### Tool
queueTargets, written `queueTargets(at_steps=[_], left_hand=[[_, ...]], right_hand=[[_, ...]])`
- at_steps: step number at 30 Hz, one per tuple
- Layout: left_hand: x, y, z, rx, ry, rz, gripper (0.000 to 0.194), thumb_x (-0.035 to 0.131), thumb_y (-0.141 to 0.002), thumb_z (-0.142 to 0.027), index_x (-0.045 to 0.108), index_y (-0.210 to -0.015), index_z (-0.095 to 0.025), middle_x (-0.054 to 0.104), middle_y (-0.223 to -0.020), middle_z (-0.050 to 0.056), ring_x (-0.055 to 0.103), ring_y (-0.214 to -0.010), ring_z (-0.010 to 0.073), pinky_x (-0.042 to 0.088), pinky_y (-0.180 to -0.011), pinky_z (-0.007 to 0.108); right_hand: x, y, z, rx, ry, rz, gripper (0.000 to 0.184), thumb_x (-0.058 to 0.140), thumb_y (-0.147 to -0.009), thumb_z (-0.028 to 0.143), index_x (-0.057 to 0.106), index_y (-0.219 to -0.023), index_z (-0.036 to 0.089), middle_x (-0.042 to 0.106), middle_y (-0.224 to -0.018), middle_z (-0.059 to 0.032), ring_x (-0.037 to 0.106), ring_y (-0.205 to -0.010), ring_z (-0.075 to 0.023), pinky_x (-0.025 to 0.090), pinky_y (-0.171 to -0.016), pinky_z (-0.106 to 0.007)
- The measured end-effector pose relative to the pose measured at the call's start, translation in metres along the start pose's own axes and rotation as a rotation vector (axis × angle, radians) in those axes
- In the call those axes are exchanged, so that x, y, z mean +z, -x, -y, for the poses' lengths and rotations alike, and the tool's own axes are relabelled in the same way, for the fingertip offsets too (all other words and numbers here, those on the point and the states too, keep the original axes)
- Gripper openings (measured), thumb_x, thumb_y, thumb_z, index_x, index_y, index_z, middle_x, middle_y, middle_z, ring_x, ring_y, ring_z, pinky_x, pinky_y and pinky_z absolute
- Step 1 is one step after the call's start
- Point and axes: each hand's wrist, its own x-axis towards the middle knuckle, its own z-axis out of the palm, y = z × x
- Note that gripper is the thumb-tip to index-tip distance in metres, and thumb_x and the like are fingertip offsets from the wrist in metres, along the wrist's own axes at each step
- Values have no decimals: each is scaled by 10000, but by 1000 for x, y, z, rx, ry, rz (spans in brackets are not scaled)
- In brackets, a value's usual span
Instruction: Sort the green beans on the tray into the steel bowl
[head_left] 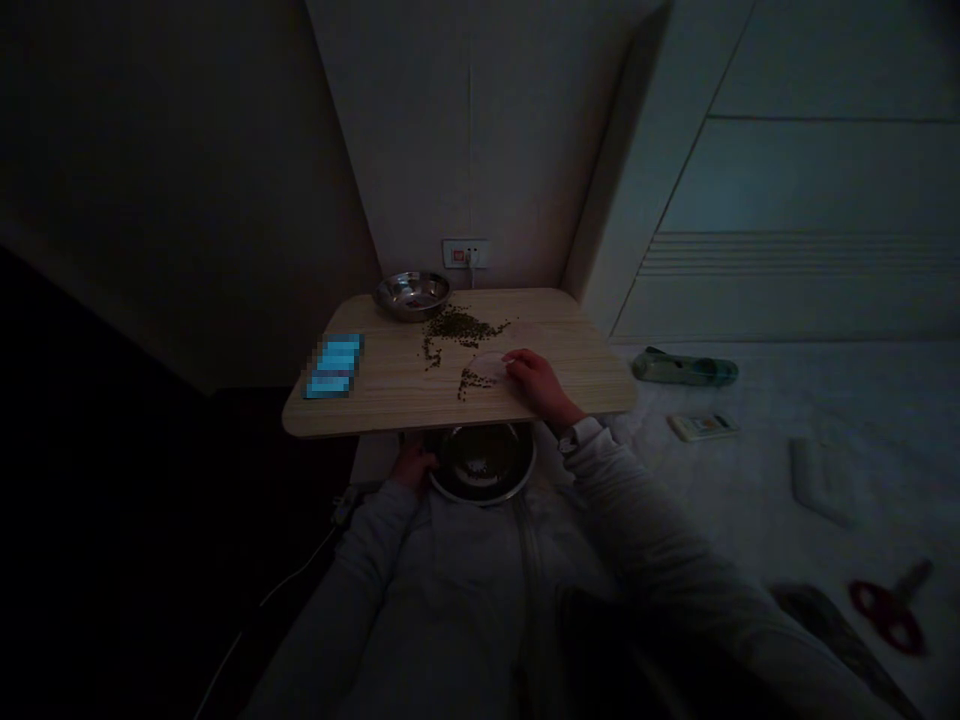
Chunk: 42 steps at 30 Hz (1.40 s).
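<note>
My right hand is closed on the edge of a pale, thin, rounded piece whose kind I cannot make out. It lies low over the wooden tabletop, beside a small group of dark green beans. A larger heap of the beans is spread farther back. Below the table's front edge, my left hand grips the rim of a dark bowl with a pale edge. A few beans show faintly inside this bowl. The left fingers are partly hidden by shadow.
A shiny metal bowl stands at the table's back left. A lit, blurred-out screen lies on the left. Behind the table is a wall socket with a plug. Scissors with red handles and a phone-like object lie on the right.
</note>
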Motion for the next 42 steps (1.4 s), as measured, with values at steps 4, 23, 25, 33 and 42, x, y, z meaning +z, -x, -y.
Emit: queueTargets(at_steps=[4,23,25,33,42], left_hand=[[2,-6,1,-11,-77,-16,249,645,-377,-124,705,-607,-198,702,-631,22,625,-633,212,483,-636,332],[-7,-1,-3,11,-139,-24,284,637,-394,-188,691,-672,-176,709,-702,27,638,-812,267,469,-790,381],[-9,-2,-1,37,-143,-24,318,633,-399,-184,695,-711,-169,709,-731,29,635,-836,271,466,-796,382],[-13,0,-2,79,-194,-21,343,643,-424,-216,682,-761,-173,690,-719,19,626,-821,263,470,-775,376],[-16,-14,10,121,-315,25,355,619,-526,-288,687,-862,-195,703,-885,50,612,-957,279,449,-878,411]], right_hand=[[-1,-1,-2,12,-17,10,275,522,-625,345,580,-830,171,531,-592,38,441,-539,-104,327,-531,-225],[-1,0,-2,-19,-50,-17,236,545,-616,338,592,-784,178,523,-564,40,443,-540,-111,323,-536,-236],[0,1,-1,-20,-56,-15,240,544,-621,341,590,-792,178,523,-566,41,427,-525,-106,311,-518,-234],[-1,2,1,-30,-19,-19,236,529,-618,322,601,-793,182,528,-569,42,436,-532,-105,319,-526,-235],[-1,1,0,-31,-21,-17,229,535,-624,327,600,-788,181,529,-576,38,457,-556,-114,347,-558,-242]])
